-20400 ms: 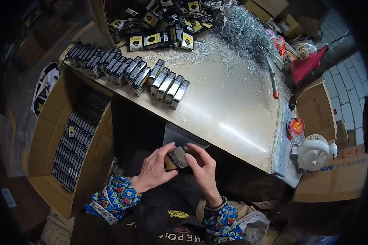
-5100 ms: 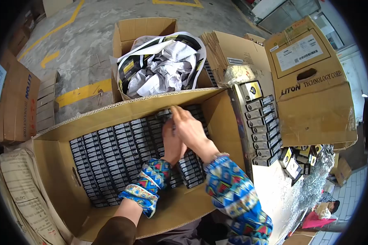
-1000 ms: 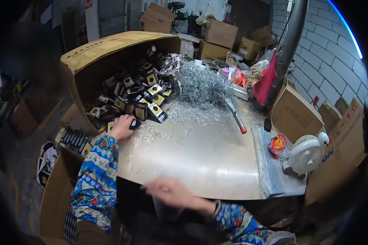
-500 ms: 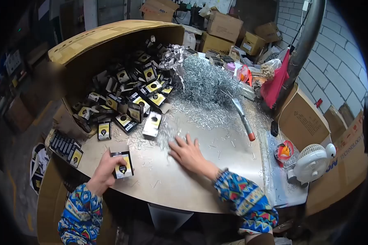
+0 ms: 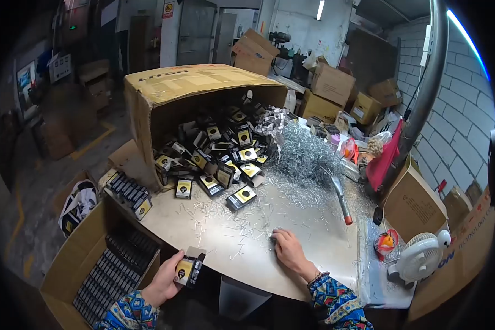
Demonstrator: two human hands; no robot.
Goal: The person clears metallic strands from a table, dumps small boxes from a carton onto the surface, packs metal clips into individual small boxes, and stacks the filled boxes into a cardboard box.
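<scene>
My left hand (image 5: 164, 279) grips a small black-and-yellow box (image 5: 189, 268) at the table's front edge, one flap of it standing up at the top. On the bare tabletop, my right hand (image 5: 290, 252) rests with its fingers curled together; whatever they may pinch is hidden. Loose thin metal pins (image 5: 225, 220) lie scattered just left of that hand. Beyond them a white-and-yellow box (image 5: 241, 197) lies flat, near a jumbled heap of similar boxes (image 5: 214, 157) spilling out of a big carton (image 5: 143, 121) on its side.
A tangled mound of metal pins (image 5: 308, 151) sits at the back, with a metal tool with a red-tipped handle (image 5: 342, 204) beside it. A white fan (image 5: 419, 257) stands at right. Lower left, a carton (image 5: 66, 278) holds rows of packed boxes; several more line the table's left edge.
The view has tilted up and turned left. My left hand has brought its box to the table edge, the box now turned and its flap showing. My right hand's spread fingers have curled in.
</scene>
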